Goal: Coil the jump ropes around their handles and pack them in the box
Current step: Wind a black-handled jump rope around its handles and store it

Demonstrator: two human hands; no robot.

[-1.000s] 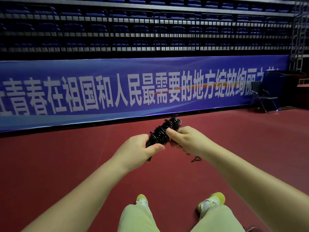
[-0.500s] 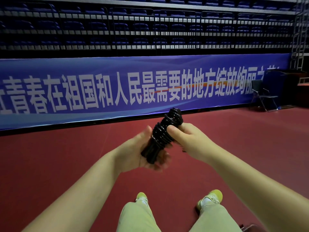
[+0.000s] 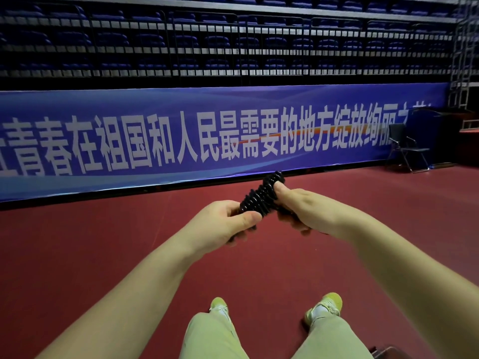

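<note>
Jump rope (image 3: 261,196), coiled, is gripped by left hand (image 3: 220,225) and right hand (image 3: 302,207); coils could get sprung loose if pressure's eased.

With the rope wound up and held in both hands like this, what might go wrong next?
1. The coiled jump rope is held in the air only by the left hand at its lower end and the right hand near its top. If either grip loosens, the turns may spring open.
2. No box is clearly in view, so the bundle may have to be carried, and it could drop onto the red floor.
</note>
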